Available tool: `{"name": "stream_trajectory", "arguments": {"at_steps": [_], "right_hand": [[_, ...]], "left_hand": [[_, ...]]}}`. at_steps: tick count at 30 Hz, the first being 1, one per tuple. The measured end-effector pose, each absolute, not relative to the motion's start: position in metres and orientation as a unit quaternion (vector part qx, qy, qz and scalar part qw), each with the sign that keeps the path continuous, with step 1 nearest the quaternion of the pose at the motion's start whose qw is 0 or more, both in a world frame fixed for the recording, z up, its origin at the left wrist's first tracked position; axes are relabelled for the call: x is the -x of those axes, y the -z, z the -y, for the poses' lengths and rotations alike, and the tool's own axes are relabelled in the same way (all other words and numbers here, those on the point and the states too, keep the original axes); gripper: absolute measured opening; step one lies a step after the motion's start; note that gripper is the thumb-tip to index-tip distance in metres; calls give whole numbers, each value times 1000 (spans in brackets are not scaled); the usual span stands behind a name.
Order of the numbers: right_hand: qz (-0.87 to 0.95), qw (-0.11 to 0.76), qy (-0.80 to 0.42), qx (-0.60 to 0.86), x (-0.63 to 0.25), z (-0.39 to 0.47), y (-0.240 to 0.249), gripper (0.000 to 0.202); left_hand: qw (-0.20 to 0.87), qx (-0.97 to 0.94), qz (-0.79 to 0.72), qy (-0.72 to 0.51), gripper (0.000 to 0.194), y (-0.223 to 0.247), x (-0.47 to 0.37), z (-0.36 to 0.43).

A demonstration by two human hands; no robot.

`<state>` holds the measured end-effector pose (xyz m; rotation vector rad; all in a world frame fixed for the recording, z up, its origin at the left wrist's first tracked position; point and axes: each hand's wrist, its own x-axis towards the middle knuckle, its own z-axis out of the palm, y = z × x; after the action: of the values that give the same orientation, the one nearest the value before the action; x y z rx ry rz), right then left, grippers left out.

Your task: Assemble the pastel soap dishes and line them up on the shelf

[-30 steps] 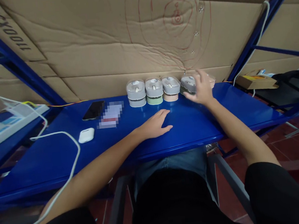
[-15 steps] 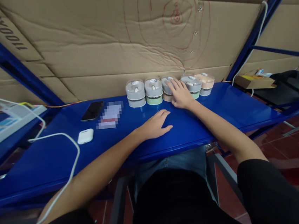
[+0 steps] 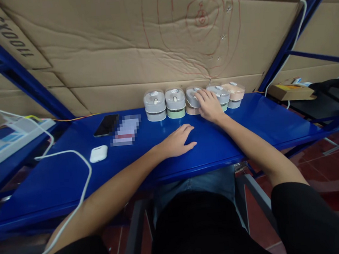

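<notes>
I had the right hand at the third container from the left, its fingers bent and close together over the right side, near the fourth container; from my view I couldn't tell whether they pinched it. The left hand lay empty on the counter, fingers loosely extended, thumb spread away. The first container, second container and fifth container completed the row before the cardboard. Off left, I saw a phone and a white case.
</notes>
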<state>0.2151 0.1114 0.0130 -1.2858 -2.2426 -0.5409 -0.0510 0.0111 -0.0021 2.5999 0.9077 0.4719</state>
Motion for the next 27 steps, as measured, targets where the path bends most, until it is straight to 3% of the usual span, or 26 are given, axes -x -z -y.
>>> {"name": "stream_trajectory", "arguments": {"at_steps": [9,16,21,27], "right_hand": [[804,297,201,474,-231,-104,-26,82],[818,346,195,417,-227,-85,-26,81],[862,299,190,362,-203,-68,-21,66],[895,232,155,348,-188,-59,-18,55]], "left_hand": [[184,-904,-327,-205,69,4,55,-15],[165,-826,-372,-389,84,5,61,-34],[156,-767,-364,-505,91,4,72,-50],[164,-750,-391,-507,100,2,89,-64]]}}
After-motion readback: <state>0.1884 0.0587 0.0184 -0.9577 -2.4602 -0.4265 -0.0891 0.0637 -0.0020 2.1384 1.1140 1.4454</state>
